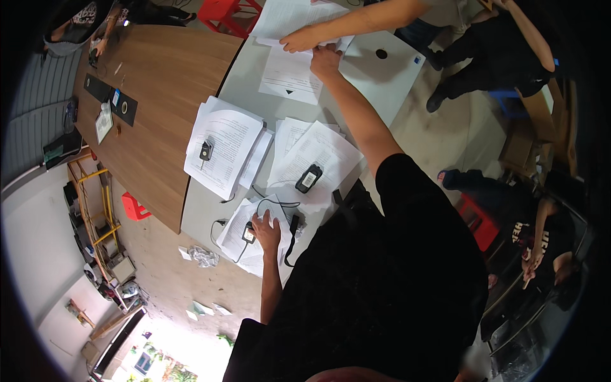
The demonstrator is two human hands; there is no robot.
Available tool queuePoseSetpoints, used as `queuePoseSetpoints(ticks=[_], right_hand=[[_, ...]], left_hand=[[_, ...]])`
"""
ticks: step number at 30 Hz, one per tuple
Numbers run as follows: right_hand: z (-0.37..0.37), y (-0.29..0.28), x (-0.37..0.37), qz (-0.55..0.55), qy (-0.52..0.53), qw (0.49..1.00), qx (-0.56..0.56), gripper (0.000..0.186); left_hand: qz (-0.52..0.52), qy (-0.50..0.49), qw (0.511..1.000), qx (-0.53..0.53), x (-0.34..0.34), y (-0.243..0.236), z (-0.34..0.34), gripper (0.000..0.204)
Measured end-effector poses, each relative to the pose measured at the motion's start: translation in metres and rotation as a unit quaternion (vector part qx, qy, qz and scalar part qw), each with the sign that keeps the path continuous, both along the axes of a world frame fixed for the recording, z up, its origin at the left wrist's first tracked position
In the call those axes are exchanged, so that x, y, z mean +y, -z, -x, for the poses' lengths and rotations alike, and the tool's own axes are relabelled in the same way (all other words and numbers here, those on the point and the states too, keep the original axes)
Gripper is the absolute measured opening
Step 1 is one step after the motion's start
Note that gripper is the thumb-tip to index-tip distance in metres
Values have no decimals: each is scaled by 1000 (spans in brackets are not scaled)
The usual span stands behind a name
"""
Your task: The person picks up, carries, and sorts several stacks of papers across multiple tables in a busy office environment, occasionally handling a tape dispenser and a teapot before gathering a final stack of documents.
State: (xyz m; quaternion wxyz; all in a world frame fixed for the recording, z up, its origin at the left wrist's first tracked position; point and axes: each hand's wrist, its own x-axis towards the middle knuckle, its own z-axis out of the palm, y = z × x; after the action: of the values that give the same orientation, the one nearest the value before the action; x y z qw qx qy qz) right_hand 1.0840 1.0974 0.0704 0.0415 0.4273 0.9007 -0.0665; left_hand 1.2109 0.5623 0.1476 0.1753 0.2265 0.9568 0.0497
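My left hand [267, 233] is spread over a pile of printed sheets [231, 237] at the near edge of the grey table. Its fingertips reach beside a small black box with a white label [248, 233] and a cable. My right arm stretches to the far side, where my right hand [326, 61] has its fingers curled on the edge of a white sheet [289, 76]. Another person's hand [301, 39] lies on the same papers, close to mine. Between my arms, a black labelled device [309, 178] rests on more printed sheets [331, 149].
A black key-like fob [205, 151] lies on a thick paper stack [223, 124]. The grey table [363, 86] adjoins a brown wooden table [165, 76]. Red stools [135, 207] stand around. A person in dark clothes [503, 54] stands right; another sits lower right. Crumpled plastic [203, 256] lies on the floor.
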Motion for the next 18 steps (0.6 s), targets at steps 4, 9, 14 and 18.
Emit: queuePoseSetpoints(ticks=[4,9,14,18], right_hand=[[-15,-7,-3,-4,-17,1000,21,48],[-34,-7,-18,-32,-32,994,100,55],[-55,5,-18,43,-71,975,208,53],[-73,3,-15,56,-100,961,251,39]], left_hand=[[18,0,1000,23,3,4,-2,43],[13,-17,999,25,3,2,-3,43],[9,-13,1000,19,2,1,-4,41],[7,-11,999,29,6,-1,-2,41]])
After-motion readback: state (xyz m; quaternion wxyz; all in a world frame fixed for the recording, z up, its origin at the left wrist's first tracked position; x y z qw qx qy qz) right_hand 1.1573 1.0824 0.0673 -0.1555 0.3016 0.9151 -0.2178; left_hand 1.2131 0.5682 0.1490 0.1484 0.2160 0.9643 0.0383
